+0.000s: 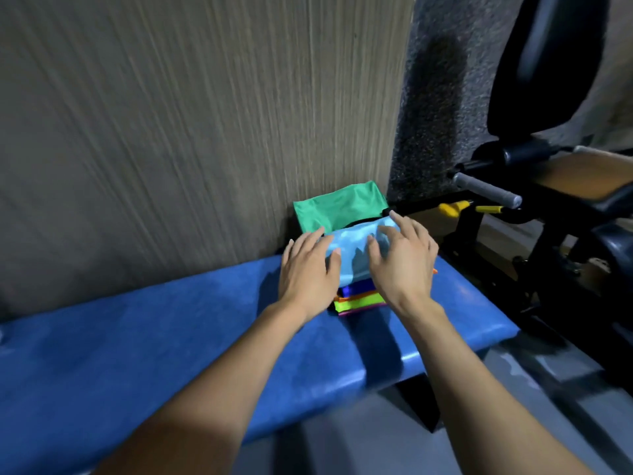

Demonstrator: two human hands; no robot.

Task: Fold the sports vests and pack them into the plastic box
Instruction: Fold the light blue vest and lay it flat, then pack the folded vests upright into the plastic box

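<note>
A stack of folded sports vests (359,298) lies at the far right end of a blue padded bench (171,344). Dark blue, orange, lime and pink layers show at its near edge. On top is a light blue vest (354,250). My left hand (308,269) rests flat on its left side with fingers straight. On the right side, my right hand (402,258) presses down with spread fingers. Behind the stack a green vest (339,207) leans against the wall. No plastic box is in view.
A wood-grain wall (188,114) stands directly behind the bench. To the right is black gym equipment (548,207) with a grey handle and yellow parts. Grey floor (411,440) shows below the bench's front edge.
</note>
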